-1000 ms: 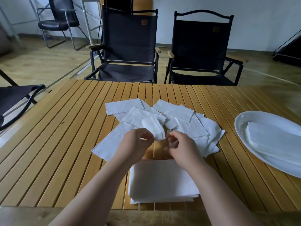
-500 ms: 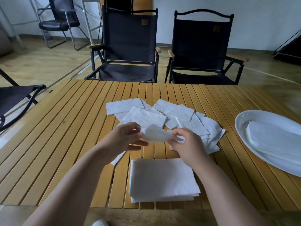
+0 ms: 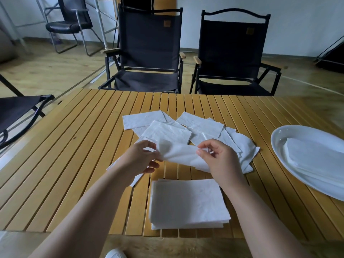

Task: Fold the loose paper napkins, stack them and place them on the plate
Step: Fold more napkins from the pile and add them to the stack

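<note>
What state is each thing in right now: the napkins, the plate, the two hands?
held napkin: off the table, stretched between both hands.
left hand: pinches its left end.
right hand: pinches its right end.
loose napkins: scattered, overlapping on the table.
near stack: neat, flat on the table.
plate: holds stacked napkins.

We see a slatted wooden table (image 3: 74, 146), beyond its far edge a left folding chair (image 3: 149, 53) beside a right folding chair (image 3: 232, 58), both black, a third black seat (image 3: 16, 112) at the table's left, and a black office chair (image 3: 68, 23) farther back on the wooden floor (image 3: 46, 71).
</note>
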`<move>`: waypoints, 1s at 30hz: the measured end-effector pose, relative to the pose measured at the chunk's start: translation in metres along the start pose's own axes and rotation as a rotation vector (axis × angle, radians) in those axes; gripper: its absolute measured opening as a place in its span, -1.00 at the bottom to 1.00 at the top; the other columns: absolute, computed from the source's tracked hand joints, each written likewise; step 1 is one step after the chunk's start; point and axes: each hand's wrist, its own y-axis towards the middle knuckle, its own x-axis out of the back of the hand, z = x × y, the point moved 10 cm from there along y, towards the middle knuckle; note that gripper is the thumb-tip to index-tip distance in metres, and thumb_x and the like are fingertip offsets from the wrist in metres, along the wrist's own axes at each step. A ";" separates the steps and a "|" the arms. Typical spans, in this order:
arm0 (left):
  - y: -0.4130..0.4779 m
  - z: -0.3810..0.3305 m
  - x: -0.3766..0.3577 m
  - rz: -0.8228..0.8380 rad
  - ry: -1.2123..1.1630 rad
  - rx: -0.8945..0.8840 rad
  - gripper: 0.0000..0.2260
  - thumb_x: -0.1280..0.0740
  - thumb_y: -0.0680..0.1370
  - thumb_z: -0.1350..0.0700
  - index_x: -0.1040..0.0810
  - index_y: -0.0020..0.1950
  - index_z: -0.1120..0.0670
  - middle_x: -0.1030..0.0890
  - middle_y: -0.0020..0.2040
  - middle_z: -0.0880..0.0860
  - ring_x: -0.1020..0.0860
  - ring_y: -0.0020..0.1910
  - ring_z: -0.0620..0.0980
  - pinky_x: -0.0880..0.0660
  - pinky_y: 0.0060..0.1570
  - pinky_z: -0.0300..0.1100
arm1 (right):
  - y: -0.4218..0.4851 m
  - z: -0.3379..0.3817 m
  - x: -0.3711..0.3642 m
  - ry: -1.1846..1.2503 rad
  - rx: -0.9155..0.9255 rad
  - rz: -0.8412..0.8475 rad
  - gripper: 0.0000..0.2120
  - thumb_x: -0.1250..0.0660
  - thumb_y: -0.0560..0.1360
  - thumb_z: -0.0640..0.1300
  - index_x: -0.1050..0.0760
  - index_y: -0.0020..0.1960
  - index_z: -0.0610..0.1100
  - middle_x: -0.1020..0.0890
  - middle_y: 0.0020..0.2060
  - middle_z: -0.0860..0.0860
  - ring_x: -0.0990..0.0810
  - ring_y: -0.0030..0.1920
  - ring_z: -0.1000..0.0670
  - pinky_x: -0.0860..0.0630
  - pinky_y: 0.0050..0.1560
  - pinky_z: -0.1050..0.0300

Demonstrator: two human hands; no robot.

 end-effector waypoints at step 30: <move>-0.010 -0.035 0.002 -0.064 0.200 -0.348 -0.97 -0.39 0.57 0.06 -0.60 -0.06 -0.02 -0.62 -0.06 -0.11 -0.56 -0.08 -0.17 -0.51 -0.18 -0.25 | 0.000 0.014 0.010 0.117 0.051 0.025 -0.77 -0.45 0.53 -0.12 -0.56 0.12 0.13 -0.65 -0.04 0.20 -0.59 0.00 0.16 -0.48 -0.04 0.38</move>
